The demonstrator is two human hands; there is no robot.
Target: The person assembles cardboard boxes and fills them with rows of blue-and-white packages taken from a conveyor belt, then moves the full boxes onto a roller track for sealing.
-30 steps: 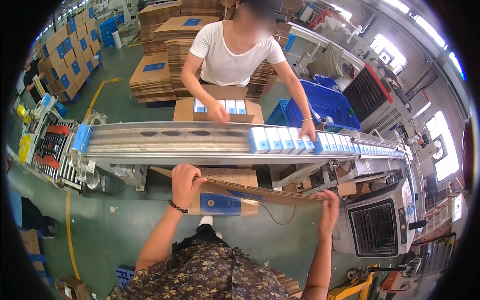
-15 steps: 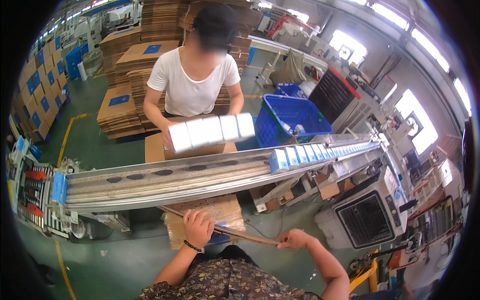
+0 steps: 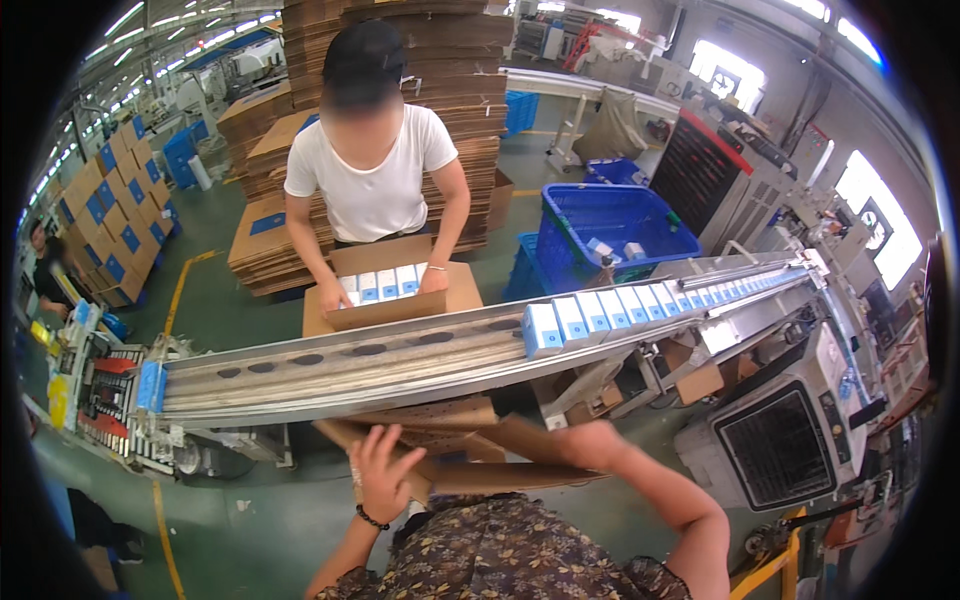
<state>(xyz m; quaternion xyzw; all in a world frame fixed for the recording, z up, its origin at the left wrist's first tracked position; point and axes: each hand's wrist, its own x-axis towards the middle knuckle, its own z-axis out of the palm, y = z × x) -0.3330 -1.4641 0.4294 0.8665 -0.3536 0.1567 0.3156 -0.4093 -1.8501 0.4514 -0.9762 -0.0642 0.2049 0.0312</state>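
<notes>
Below the conveyor, right in front of me, a brown cardboard box (image 3: 500,478) is part unfolded, its panels spread apart. My left hand (image 3: 382,475) lies against its left side with the fingers spread, a dark bead bracelet on the wrist. At the right end my right hand (image 3: 595,447), blurred by motion, grips the box's edge with curled fingers. Across the belt a co-worker in a white shirt has both hands at an open carton (image 3: 390,318) on the far side. A row of white and blue small boxes (image 3: 408,283) sits inside that carton.
The conveyor (image 3: 400,385) crosses in front of me, carrying a line of white and blue boxes (image 3: 590,315) on its right half. Beyond it are a blue basket (image 3: 620,220) and stacks of flat cardboard (image 3: 450,110). A boxy grey machine (image 3: 775,440) stands at right.
The flat cardboard between my hands has opened into a box shape. My left hand's fingers have spread. The co-worker's row of boxes has gone down into the far carton.
</notes>
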